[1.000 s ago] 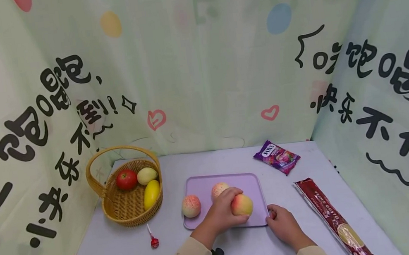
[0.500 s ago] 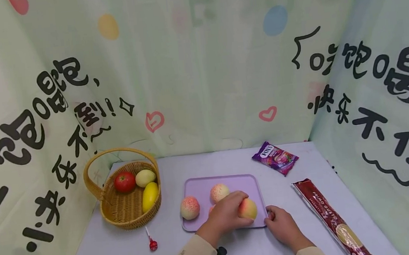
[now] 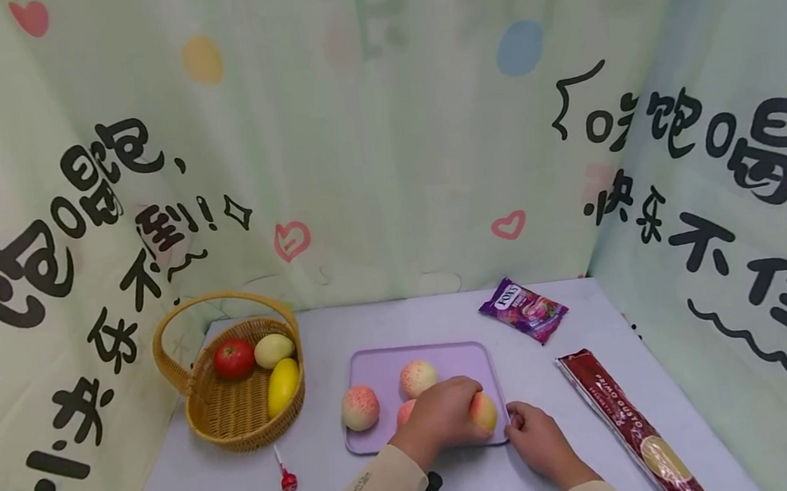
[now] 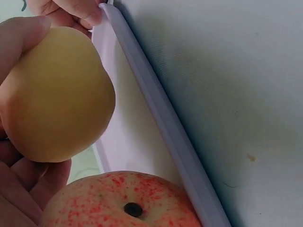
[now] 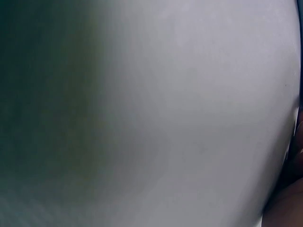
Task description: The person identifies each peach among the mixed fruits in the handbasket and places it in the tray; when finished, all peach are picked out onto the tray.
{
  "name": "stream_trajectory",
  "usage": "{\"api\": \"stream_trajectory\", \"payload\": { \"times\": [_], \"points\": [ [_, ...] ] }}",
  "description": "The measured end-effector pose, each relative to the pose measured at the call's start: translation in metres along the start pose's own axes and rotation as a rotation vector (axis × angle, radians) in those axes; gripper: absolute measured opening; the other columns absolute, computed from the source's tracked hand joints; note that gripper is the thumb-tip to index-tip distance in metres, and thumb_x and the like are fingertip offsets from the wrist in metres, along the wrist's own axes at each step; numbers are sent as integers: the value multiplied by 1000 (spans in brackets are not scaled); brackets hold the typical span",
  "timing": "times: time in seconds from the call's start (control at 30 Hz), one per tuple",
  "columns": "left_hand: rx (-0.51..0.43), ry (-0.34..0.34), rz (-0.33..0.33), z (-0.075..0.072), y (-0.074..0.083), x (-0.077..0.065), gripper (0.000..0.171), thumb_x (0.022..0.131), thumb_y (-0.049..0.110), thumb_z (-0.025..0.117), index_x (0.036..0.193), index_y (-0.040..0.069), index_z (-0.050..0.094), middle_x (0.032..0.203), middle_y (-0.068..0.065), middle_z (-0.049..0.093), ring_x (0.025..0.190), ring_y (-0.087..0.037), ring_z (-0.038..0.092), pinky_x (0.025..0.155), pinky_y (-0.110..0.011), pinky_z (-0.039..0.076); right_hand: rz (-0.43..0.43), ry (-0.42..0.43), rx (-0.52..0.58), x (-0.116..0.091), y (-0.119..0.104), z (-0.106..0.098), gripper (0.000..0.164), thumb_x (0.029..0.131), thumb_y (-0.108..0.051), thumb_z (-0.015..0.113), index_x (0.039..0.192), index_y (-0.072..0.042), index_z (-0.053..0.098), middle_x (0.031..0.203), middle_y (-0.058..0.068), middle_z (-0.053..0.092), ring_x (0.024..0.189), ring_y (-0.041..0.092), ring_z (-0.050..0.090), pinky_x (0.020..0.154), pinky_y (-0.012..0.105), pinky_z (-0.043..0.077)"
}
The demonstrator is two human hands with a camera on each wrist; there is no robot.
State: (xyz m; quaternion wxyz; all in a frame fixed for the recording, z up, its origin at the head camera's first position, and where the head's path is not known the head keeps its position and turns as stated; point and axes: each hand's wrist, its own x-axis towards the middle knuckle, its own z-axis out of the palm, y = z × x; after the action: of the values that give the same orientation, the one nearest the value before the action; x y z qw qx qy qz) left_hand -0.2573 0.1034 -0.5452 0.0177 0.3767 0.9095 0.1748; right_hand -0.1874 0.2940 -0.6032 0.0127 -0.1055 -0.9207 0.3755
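Note:
My left hand grips a yellow-and-red peach over the front right part of a lilac tray. In the left wrist view, thumb and fingers curl around this peach. My right hand holds the tray's front right corner with curled fingers. Three pink-speckled peaches lie on the tray: one at the left edge, one near the back, and one partly hidden by my left hand. The right wrist view is mostly a blurred pale surface, with fingers at its right edge.
A wicker basket at the left holds a tomato, a pale oval fruit and a yellow fruit. A lollipop lies before it. Right of the tray are a purple candy bag and a long red packet.
My left hand has carried the yellow-and-red peach right and down toward the tray's front right corner, uncovering part of a speckled peach. My right hand stays at the corner. The head view has shifted slightly.

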Motion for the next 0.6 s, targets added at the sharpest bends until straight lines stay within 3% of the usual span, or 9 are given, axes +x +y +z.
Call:
{"api": "stream_trajectory", "payload": {
  "times": [0.33,0.6],
  "points": [
    [0,-4,-30,-3,-2,2,64,77,47,85,132,21,66,125,10,70,114,-6,63,98,-23,52,-20,7,-7,3,-1,0,35,88,-6,66,122,5,67,79,-1,56,73,13,50,67,27,43],
    [-52,-20,-70,-4,-4,-1,62,78,47,85,132,22,67,129,11,69,121,-6,62,101,-24,51,-8,-16,4,2,-1,0,35,89,-6,65,122,5,66,79,-1,56,74,14,51,67,28,43]
  ]
}}
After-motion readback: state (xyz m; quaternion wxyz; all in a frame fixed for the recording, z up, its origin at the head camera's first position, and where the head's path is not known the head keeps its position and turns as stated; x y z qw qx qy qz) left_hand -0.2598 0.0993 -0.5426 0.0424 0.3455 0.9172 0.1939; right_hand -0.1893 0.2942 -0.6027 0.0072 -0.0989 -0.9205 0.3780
